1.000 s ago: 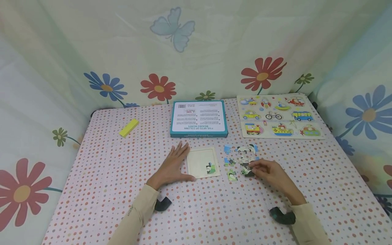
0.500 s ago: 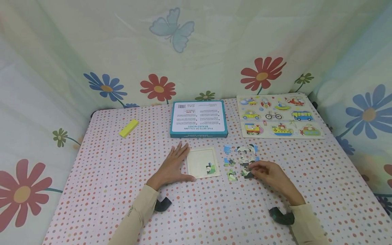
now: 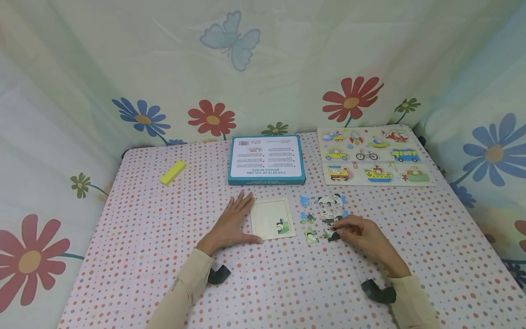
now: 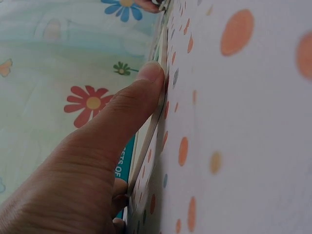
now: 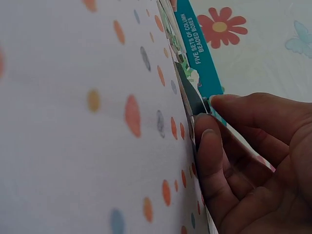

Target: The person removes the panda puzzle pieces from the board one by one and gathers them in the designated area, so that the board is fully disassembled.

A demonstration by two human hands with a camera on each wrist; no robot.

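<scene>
In the head view my left hand (image 3: 232,224) lies with fingers spread along the left side of a square wooden puzzle tray (image 3: 263,219), thumb at its near corner. One panda piece (image 3: 282,225) sits in the tray's lower right corner. To the right, my right hand (image 3: 365,233) pinches a black-and-green jigsaw piece (image 5: 191,90) between thumb and fingers, its edge tilted up near the table in the right wrist view. Around it lie the other panda jigsaw pieces (image 3: 327,204), partly covered by the fingers. The left wrist view shows the left thumb (image 4: 148,78) against the tray's edge.
A teal-edged box (image 3: 266,157) lies behind the tray. At the back right is a vehicle puzzle board (image 3: 374,157). A yellow block (image 3: 173,172) lies at the left on the dotted tablecloth (image 3: 135,228). A flowered curtain (image 3: 263,105) borders the table.
My right fingers have shifted slightly on the lower right jigsaw piece, which has turned and tilted a little. My left hand and the tray stay in place.
</scene>
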